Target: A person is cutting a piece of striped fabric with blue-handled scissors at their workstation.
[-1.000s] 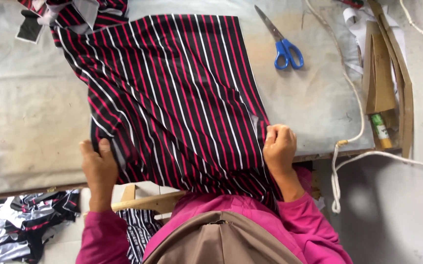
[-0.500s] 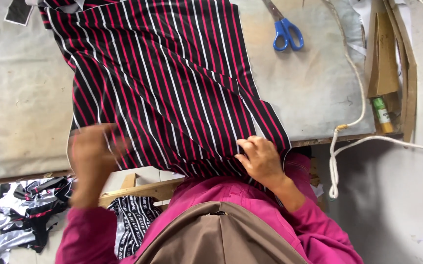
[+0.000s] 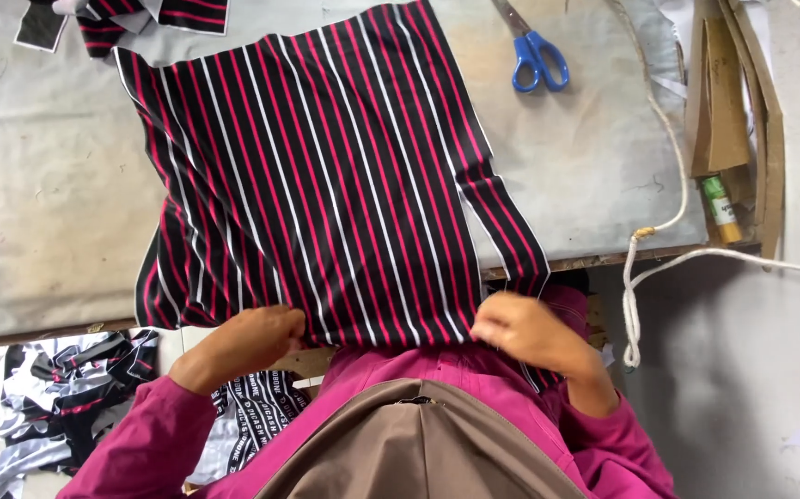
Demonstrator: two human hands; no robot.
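Both hands pinching the striped fabric panel [image 3: 326, 176] at its near hem, left hand [image 3: 256, 337] at seven o'clock, right hand [image 3: 520, 328] at five, holding it flat on the worktable [image 3: 48, 203]; blue-handled scissors [image 3: 534, 51] at one o'clock.

Black fabric piece [image 3: 326, 176] with pink and white stripes, flat on table, near edge overhanging

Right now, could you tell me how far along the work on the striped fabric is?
Done: the striped fabric lies spread flat on the table, scissors set aside. In hand: the left hand and right hand grip its near edge. Left: a narrow strip at the right edge hangs loose.
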